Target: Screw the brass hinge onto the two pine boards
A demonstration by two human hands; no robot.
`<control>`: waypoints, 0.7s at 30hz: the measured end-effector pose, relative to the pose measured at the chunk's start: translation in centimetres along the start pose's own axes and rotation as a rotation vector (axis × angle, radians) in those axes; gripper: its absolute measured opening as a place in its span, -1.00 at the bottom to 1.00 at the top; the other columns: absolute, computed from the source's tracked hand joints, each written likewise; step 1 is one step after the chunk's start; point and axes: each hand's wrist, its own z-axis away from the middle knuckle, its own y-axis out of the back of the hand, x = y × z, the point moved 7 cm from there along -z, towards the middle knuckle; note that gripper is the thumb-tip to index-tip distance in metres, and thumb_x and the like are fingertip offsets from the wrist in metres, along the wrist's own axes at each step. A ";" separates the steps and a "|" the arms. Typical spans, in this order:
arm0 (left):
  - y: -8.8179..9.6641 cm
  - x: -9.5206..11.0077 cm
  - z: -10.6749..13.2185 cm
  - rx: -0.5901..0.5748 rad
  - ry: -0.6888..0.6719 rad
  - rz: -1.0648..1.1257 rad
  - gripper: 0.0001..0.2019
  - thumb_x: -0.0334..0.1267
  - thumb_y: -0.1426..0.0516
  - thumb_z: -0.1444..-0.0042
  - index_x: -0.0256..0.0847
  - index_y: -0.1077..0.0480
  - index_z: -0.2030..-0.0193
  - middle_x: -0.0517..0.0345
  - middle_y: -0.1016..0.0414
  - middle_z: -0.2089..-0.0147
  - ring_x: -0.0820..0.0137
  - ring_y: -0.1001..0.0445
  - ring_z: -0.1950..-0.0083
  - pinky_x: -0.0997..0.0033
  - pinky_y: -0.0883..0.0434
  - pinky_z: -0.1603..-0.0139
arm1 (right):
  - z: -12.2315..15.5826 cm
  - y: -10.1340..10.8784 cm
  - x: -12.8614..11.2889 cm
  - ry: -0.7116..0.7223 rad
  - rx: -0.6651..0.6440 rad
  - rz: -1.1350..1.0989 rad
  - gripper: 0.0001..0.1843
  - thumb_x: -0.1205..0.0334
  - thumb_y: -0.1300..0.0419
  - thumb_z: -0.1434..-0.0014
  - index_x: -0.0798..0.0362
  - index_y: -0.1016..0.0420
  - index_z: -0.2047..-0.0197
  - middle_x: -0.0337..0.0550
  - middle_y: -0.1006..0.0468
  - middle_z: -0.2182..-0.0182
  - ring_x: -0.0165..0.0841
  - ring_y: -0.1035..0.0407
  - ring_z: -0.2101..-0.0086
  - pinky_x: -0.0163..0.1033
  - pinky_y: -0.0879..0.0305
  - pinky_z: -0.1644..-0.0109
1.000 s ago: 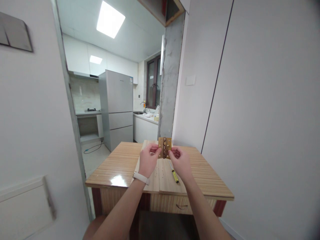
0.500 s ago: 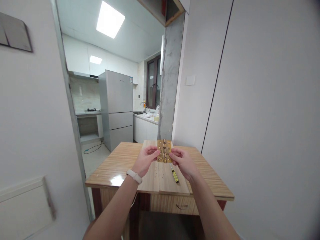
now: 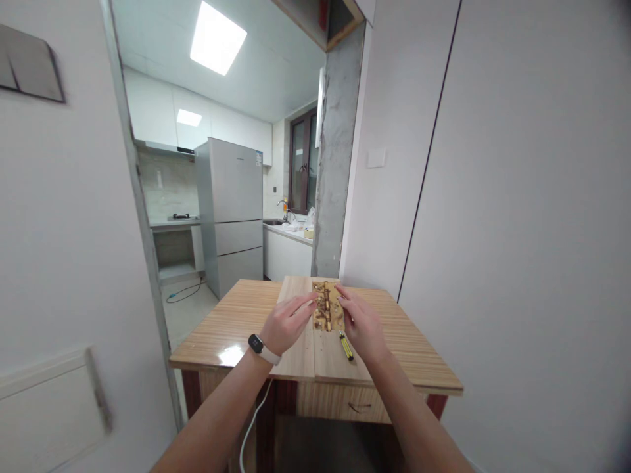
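A brass-coloured hinge (image 3: pixel 328 306), opened out flat with its knuckle running up the middle, is between my two hands above the wooden boards. My left hand (image 3: pixel 286 322) has its fingers together, their tips at the hinge's left leaf. On the other side, my right hand (image 3: pixel 362 323) grips the right leaf at its edge between thumb and fingers. Below the hinge, a yellow-and-black screwdriver (image 3: pixel 346 347) lies on the right board; its shaft is hidden. Two pale wooden boards (image 3: pixel 298 364) lie side by side on the table, with small dark holes near their seam.
The boards rest on a striped wooden table (image 3: pixel 211 328) with a drawer (image 3: pixel 340 402) in front. A white cable (image 3: pixel 249 427) hangs below its front edge. Walls flank both sides. Beyond the doorway stands a grey refrigerator (image 3: pixel 236 190) in a kitchen.
The hinge has been turned and looks larger, sitting slightly lower. My left hand has rolled over, so its back and the watch face show. My right fingers have shifted along the hinge's edge.
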 end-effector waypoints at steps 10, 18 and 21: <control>0.9 1.9 0.4 0.167 -0.168 -0.206 -0.76 -0.48 -0.15 -0.31 -0.19 -0.49 -0.06 -0.11 -0.59 -0.14 0.28 -0.59 -0.15 0.29 -0.58 -0.14 | 0.8 0.9 -2.3 0.198 0.170 0.104 -0.53 0.51 -0.09 -0.33 -0.02 -0.44 -0.24 0.06 -0.39 -0.30 -0.17 -0.36 -0.24 0.00 -0.45 -0.26; -0.7 2.5 0.4 0.302 -0.042 -0.104 -0.73 -0.50 -0.15 -0.29 -0.16 -0.46 -0.06 -0.09 -0.56 -0.16 0.27 -0.56 -0.19 0.23 -0.57 -0.17 | 0.5 -0.4 -3.9 0.054 0.382 0.045 -0.50 0.43 -0.20 -0.31 -0.04 -0.39 -0.28 0.05 -0.45 -0.26 -0.14 -0.42 -0.19 0.02 -0.50 -0.21; -0.7 2.5 0.4 0.302 -0.040 -0.121 -0.71 -0.51 -0.14 -0.30 -0.17 -0.47 -0.09 -0.11 -0.56 -0.18 0.27 -0.55 -0.21 0.24 -0.57 -0.18 | 0.4 -0.4 -3.9 0.060 0.383 0.060 -0.49 0.43 -0.19 -0.32 -0.06 -0.39 -0.31 0.05 -0.43 -0.28 -0.14 -0.42 -0.20 0.01 -0.50 -0.22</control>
